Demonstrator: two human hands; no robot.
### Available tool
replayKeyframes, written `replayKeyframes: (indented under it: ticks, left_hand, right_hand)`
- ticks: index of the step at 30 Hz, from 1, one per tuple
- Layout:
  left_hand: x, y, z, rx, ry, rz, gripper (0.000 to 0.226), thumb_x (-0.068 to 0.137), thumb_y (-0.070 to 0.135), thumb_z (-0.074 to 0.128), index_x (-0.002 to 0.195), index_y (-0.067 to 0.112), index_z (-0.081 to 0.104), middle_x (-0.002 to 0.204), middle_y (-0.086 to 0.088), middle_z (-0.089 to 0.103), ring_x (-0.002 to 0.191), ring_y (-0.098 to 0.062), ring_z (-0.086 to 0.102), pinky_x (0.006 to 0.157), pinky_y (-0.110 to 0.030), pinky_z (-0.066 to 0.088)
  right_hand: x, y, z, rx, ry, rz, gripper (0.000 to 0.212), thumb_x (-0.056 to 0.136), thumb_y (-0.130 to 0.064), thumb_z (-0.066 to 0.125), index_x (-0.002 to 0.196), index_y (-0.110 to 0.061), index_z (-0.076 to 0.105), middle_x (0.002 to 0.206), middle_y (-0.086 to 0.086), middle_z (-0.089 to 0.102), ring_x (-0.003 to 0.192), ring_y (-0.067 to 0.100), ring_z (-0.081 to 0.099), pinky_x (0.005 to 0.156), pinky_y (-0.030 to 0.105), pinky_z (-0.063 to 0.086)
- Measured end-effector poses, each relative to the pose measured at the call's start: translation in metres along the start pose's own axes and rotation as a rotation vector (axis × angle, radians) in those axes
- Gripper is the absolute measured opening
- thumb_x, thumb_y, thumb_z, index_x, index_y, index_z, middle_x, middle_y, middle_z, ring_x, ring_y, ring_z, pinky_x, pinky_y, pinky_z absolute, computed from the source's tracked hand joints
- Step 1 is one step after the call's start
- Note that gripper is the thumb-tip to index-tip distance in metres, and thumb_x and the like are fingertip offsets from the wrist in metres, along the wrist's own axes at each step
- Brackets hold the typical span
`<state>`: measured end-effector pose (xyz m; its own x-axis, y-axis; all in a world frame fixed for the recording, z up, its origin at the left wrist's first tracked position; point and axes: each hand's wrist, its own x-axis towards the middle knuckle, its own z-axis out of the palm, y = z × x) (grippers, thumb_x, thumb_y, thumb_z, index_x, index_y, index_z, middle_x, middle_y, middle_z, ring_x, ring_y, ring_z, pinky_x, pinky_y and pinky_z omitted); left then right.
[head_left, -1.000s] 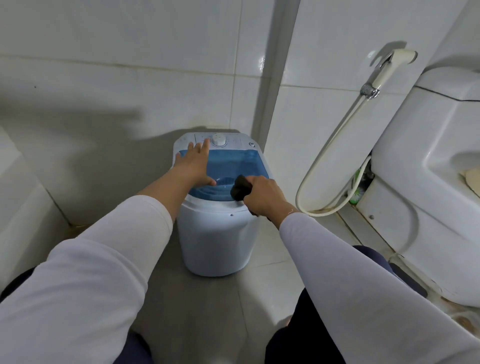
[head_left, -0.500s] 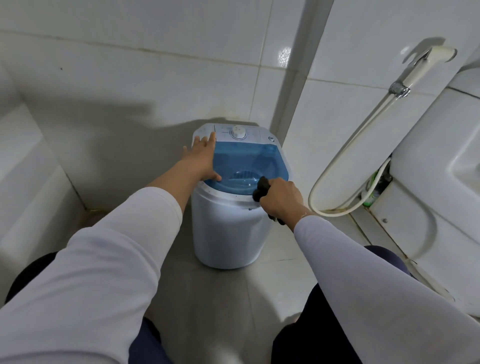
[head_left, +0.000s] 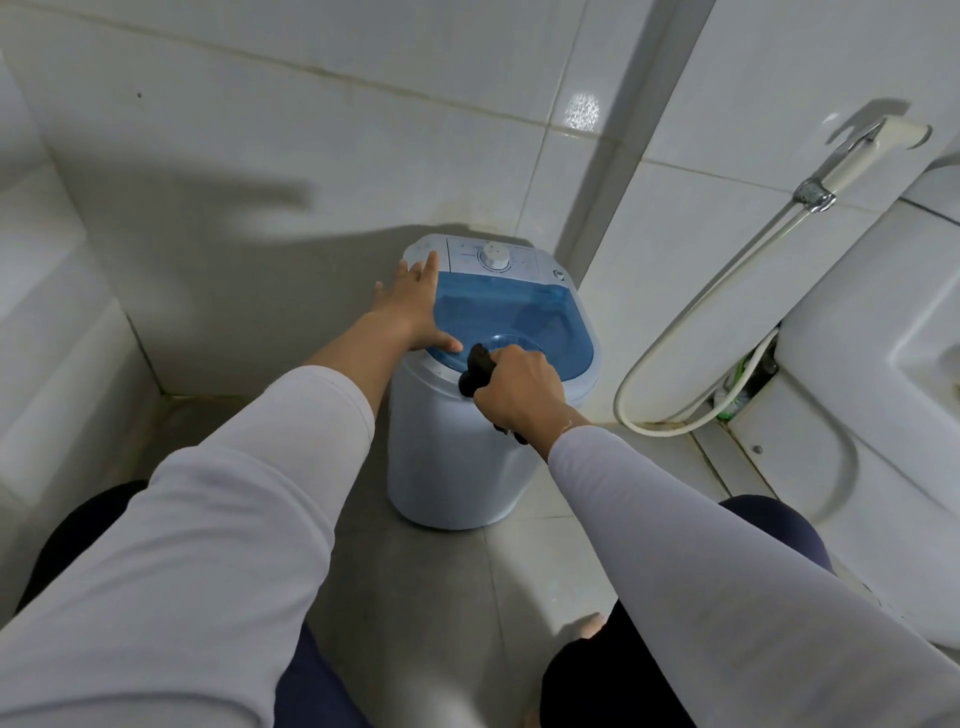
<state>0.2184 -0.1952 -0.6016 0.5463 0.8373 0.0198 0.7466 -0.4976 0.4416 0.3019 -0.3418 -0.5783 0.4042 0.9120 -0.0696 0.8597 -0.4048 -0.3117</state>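
Note:
A small white washing machine (head_left: 457, 467) stands on the floor in the corner, with a translucent blue lid (head_left: 524, 317) and a white dial (head_left: 494, 256) on its back panel. My left hand (head_left: 413, 306) lies flat with straight fingers on the lid's left edge. My right hand (head_left: 514, 387) grips a dark black cloth (head_left: 477, 370) at the machine's front rim, and a bit of cloth shows below the wrist.
White tiled walls close in behind and on the left. A toilet (head_left: 852, 395) stands at the right, with a bidet sprayer (head_left: 857, 156) and its looping hose (head_left: 675, 332) on the wall between. My knees sit low over the grey floor tiles (head_left: 441, 597).
The view has shifted, so the machine sits further right and lower in frame. My left hand slid toward the lid's left edge. My right hand has kept its grip on the cloth at the front rim.

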Motion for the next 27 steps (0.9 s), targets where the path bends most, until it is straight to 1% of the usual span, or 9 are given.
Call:
replayKeyframes:
  ticks: [5, 8, 10, 14, 17, 19, 22, 24, 27]
  left_hand:
    - [-0.001, -0.005, -0.001, -0.023, 0.023, -0.007, 0.121, 0.071, 0.043, 0.078, 0.151, 0.012, -0.008, 0.159, -0.012, 0.010, 0.148, -0.032, 0.001, 0.116, -0.058, 0.006]
    - [-0.001, -0.006, -0.001, -0.024, 0.039, -0.014, 0.123, 0.069, 0.046, 0.078, 0.151, 0.012, -0.007, 0.160, -0.010, 0.009, 0.148, -0.031, 0.001, 0.117, -0.058, 0.006]
    - [-0.003, -0.007, -0.001, -0.029, 0.041, -0.020, 0.125, 0.067, 0.048, 0.078, 0.151, 0.012, -0.008, 0.160, -0.010, 0.008, 0.148, -0.031, -0.001, 0.117, -0.058, 0.005]
    - [-0.008, -0.011, 0.003, -0.075, 0.060, -0.053, 0.125, 0.069, 0.056, 0.073, 0.151, 0.013, -0.011, 0.162, -0.008, 0.003, 0.149, -0.030, -0.004, 0.116, -0.059, 0.003]
    - [-0.016, -0.017, 0.009, -0.227, 0.138, -0.148, 0.119, 0.073, 0.060, 0.067, 0.151, 0.014, -0.010, 0.162, -0.007, 0.002, 0.149, -0.028, -0.002, 0.116, -0.058, 0.005]
    - [-0.025, -0.016, 0.014, -0.328, 0.175, -0.208, 0.118, 0.074, 0.062, 0.066, 0.151, 0.014, -0.010, 0.162, -0.007, 0.000, 0.149, -0.027, -0.003, 0.116, -0.057, 0.006]
    - [-0.043, -0.010, 0.027, -0.447, 0.181, -0.251, 0.123, 0.071, 0.062, 0.068, 0.150, 0.017, -0.015, 0.162, -0.003, -0.006, 0.149, -0.024, -0.009, 0.118, -0.057, 0.003]
    - [-0.057, -0.004, 0.037, -0.509, 0.174, -0.287, 0.127, 0.069, 0.060, 0.072, 0.149, 0.019, -0.018, 0.162, -0.001, -0.008, 0.149, -0.023, -0.011, 0.118, -0.058, 0.002]
    - [-0.075, 0.004, 0.053, -0.558, 0.154, -0.366, 0.134, 0.064, 0.060, 0.075, 0.148, 0.020, -0.021, 0.162, -0.001, -0.009, 0.148, -0.022, -0.014, 0.116, -0.057, -0.003]
  right_hand:
    - [0.004, -0.016, 0.006, -0.033, -0.013, -0.030, 0.032, 0.084, -0.022, 0.060, 0.114, -0.009, 0.061, 0.092, 0.012, 0.064, 0.087, 0.028, 0.065, 0.081, 0.040, 0.058]
    - [0.006, -0.018, 0.005, -0.061, -0.048, -0.090, 0.036, 0.085, -0.017, 0.059, 0.120, -0.014, 0.060, 0.100, 0.013, 0.066, 0.091, 0.029, 0.065, 0.084, 0.042, 0.057]
    - [0.008, -0.015, -0.001, -0.075, -0.102, -0.145, 0.038, 0.085, -0.011, 0.056, 0.122, -0.018, 0.060, 0.102, 0.012, 0.066, 0.094, 0.028, 0.063, 0.085, 0.039, 0.056]
    - [0.019, 0.003, -0.034, -0.049, -0.198, -0.163, 0.040, 0.084, 0.000, 0.048, 0.115, -0.019, 0.064, 0.093, 0.007, 0.063, 0.092, 0.027, 0.061, 0.077, 0.030, 0.047]
    - [0.032, 0.020, -0.064, -0.073, -0.195, -0.164, 0.041, 0.084, 0.006, 0.047, 0.115, -0.014, 0.064, 0.099, 0.012, 0.064, 0.086, 0.025, 0.056, 0.072, 0.024, 0.042]
    - [0.042, 0.029, -0.079, -0.067, -0.194, -0.203, 0.043, 0.082, 0.009, 0.047, 0.113, -0.014, 0.065, 0.098, 0.011, 0.064, 0.085, 0.025, 0.057, 0.065, 0.021, 0.045]
    - [0.058, 0.033, -0.090, -0.059, -0.219, -0.281, 0.042, 0.081, 0.010, 0.049, 0.110, -0.015, 0.066, 0.092, 0.009, 0.062, 0.085, 0.027, 0.060, 0.076, 0.027, 0.050]
    - [0.071, 0.034, -0.092, -0.071, -0.240, -0.336, 0.043, 0.080, 0.010, 0.049, 0.111, -0.016, 0.066, 0.093, 0.010, 0.063, 0.083, 0.026, 0.060, 0.076, 0.027, 0.048]
    - [0.090, 0.032, -0.092, -0.131, -0.258, -0.437, 0.047, 0.079, 0.010, 0.049, 0.114, -0.017, 0.065, 0.104, 0.011, 0.063, 0.087, 0.025, 0.058, 0.072, 0.024, 0.046]
